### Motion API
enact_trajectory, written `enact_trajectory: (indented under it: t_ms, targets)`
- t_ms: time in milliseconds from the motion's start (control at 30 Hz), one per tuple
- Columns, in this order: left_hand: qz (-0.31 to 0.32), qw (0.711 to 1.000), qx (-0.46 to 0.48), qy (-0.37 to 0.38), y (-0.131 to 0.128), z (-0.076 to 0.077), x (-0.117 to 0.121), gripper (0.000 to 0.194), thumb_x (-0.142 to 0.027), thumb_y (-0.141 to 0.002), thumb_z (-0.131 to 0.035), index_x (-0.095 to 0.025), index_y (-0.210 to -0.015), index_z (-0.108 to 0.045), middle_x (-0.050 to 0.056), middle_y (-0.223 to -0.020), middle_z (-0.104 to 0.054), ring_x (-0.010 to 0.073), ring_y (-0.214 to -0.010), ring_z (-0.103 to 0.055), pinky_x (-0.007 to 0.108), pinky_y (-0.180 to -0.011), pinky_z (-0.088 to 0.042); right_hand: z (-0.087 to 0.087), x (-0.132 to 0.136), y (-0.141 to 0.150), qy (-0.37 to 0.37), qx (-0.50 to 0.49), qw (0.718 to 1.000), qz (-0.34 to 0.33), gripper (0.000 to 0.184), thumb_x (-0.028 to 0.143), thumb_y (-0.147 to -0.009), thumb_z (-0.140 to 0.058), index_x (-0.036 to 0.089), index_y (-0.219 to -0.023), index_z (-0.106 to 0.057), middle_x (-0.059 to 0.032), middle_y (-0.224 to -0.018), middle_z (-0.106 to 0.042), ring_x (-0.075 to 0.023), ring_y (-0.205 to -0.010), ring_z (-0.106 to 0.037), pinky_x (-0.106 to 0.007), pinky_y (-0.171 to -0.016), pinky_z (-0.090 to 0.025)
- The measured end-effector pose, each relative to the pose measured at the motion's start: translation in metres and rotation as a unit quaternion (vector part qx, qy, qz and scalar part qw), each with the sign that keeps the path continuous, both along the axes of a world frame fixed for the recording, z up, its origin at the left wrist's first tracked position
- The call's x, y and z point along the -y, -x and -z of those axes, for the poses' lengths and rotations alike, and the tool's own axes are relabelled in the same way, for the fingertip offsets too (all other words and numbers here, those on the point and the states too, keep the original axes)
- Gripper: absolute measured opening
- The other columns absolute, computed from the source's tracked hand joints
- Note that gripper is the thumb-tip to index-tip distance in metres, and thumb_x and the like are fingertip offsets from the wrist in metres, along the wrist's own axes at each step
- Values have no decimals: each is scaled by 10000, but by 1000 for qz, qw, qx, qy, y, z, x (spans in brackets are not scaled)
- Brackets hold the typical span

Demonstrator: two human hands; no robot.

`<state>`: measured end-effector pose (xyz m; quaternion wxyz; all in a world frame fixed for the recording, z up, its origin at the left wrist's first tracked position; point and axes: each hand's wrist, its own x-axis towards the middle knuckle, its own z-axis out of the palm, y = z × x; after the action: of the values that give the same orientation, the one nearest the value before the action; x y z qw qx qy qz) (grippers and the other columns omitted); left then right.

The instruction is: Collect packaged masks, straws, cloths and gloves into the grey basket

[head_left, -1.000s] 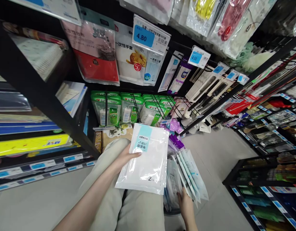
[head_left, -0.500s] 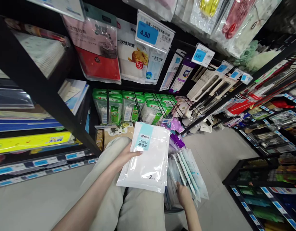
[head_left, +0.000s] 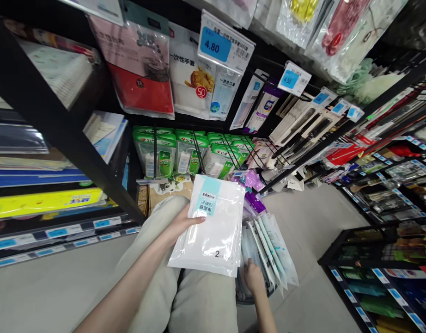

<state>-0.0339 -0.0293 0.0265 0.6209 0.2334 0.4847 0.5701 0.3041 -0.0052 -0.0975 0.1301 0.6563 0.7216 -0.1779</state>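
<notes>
My left hand (head_left: 180, 223) grips the left edge of a flat white plastic packet (head_left: 213, 226) with a pale blue label, held above my knees. My right hand (head_left: 253, 279) reaches down into a bunch of upright clear packets (head_left: 270, 247) standing in a basket on the floor; its fingers are tucked between the packets, and I cannot make out whether they grip one.
Black shelving (head_left: 60, 125) stands at left with stacked flat goods and blue price tags. Green-topped packets (head_left: 185, 152) hang on hooks ahead, with bags above under a 4.80 price tag (head_left: 224, 46). More shelves (head_left: 382, 259) stand at right. Grey floor (head_left: 317, 217) runs between them.
My right hand has slid leftward and deeper into the upright packets. My left hand holds the white packet nearly still.
</notes>
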Motion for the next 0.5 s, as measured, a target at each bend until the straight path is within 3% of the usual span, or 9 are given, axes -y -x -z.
enact_trajectory:
  t_ms: [167,500]
  targets:
    - [-7,1000,3,6,0,-1,-1,705,-321,-570,-806,-180,-1194,-510,111,-1192,-652,355,-1101,-589,450,-904,-472,1,17,6,-26,42,998,23,522,380,-879,-378,62,-1293,-358,-204,-1047,-646,-305,-917,-650,-369,-720,-467]
    - [1,1000,-12,4,-1,0,0,732,-357,-597,-790,-183,-1245,-498,108,-1214,-643,351,-1102,-591,438,-884,-486,9,-13,-31,-20,67,997,10,427,257,-875,-365,46,-1245,-390,-195,-1008,-665,-269,-873,-657,-337,-719,-448]
